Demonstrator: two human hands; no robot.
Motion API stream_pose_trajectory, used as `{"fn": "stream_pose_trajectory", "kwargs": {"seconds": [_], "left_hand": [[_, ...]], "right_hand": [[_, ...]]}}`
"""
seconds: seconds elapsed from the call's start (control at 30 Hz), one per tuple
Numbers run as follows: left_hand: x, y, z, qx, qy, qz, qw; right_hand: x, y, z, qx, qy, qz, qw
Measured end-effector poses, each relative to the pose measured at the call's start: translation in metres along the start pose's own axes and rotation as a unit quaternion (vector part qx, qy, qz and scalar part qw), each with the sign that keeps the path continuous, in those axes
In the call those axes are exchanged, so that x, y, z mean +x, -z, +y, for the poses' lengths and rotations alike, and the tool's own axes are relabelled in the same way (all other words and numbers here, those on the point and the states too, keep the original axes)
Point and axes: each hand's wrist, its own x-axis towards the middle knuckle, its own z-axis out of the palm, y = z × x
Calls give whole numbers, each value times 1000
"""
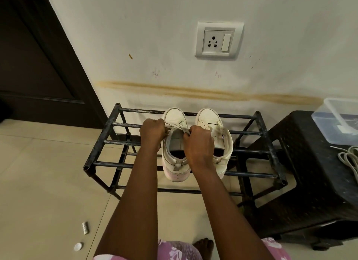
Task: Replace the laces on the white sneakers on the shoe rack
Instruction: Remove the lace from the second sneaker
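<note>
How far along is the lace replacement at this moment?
Done: the right sneaker shows bare eyelets, old lace apparently out. In hand: left hand and right hand pinch the lace crossing the left sneaker. Left: finishing that shoe, lacing the right one; loose white laces wait on the black stool.

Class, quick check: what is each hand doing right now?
Left hand: closed, gripping the lace of the left sneaker.
Right hand: closed, gripping the same lace.

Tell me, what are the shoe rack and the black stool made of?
The shoe rack looks like black-painted metal tubing: thin round bars, with the paint chipped pale in patches. The stool seems to be moulded plastic, matte, with a woven-look pattern pressed into it.
</note>
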Motion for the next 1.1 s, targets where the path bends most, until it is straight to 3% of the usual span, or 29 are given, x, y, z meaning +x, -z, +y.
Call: {"fn": "stream_pose_trajectory", "kwargs": {"seconds": [0.07,0.13,0.27,0.37,0.57,0.83,0.9,1.0,1.1], "left_hand": [[0,3,3,-13,11,-30,999],[-3,7,9,83,-73,-40,993],[-10,6,19,240,-235,-84,938],[-7,-3,13,341,-241,-98,903],[0,-12,7,378,-231,-25,896],[-1,-12,8,213,-145,30,966],[-2,-3,15,63,-88,57,992],[4,12,15,-182,4,82,980],[6,25,8,-290,92,115,946]], "right_hand": [[1,-1,0,-2,-1,4,1000],[1,-1,0,-2,-2,8,1000],[0,0,-1,-10,4,5,1000],[0,3,-1,-7,4,3,1000],[-2,5,-1,-2,-2,-7,1000],[-2,3,-3,6,-14,-9,1000],[-2,4,-2,9,-17,-9,1000],[-2,4,-2,8,-16,-7,1000],[-3,3,-3,4,-16,-5,1000]]}}
